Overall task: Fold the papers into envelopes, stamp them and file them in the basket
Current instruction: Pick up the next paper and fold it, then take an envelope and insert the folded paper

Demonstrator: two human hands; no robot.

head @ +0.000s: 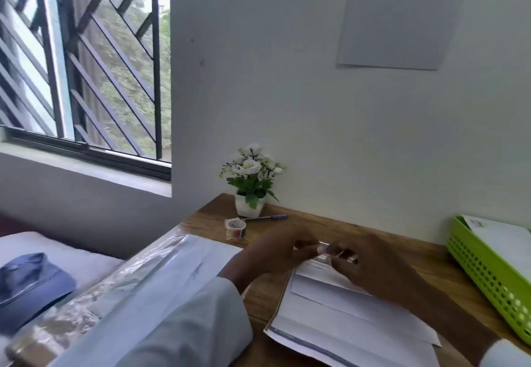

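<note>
A white folded paper (339, 306) lies on more sheets near the desk's (408, 249) front edge. Above its far end the left hand (275, 251) and right hand (365, 266) pinch a small blurred piece (perhaps a stamp). A tape roll (235, 228), pen (265, 217) and potted flowers (251, 182) stand by the back-left corner; a green basket (488, 274) holding envelopes fills the right edge.

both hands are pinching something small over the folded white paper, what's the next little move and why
Probably press the small sticker-like piece, pinched between left hand and right hand, onto the folded white paper envelope just below: it looks unstamped, and the green plastic basket waits at right.
</note>
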